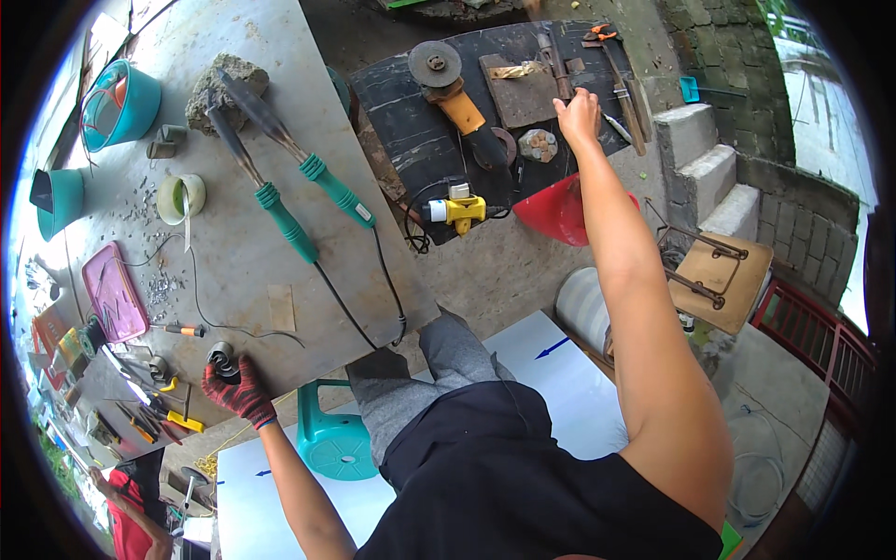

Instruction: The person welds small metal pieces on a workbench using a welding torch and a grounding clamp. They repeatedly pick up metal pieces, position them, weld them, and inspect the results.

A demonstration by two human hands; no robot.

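Note:
My left hand [243, 395], in a red-and-black striped glove, rests at the near edge of the metal-topped table. Its fingers curl round a small grey coiled metal piece [221, 358]. My right arm stretches far forward, and the bare right hand [581, 117] is over the black-topped table [397, 121]. There its bent fingers meet the near end of a dark brown rod-like tool [554, 65]; what they pinch is hidden. Two soldering irons with green handles [287, 224] [338, 191] lie on the metal table, their tips propped on a rough stone [229, 89].
An angle grinder [457, 107], a yellow power tool [457, 213], pliers [602, 35] and a red scoop-like container [555, 210] are ahead. Teal buckets [121, 107], a pink tray [114, 294] and hand tools crowd the left. A teal stool [336, 448] stands beside my legs; another person [131, 513] is lower left.

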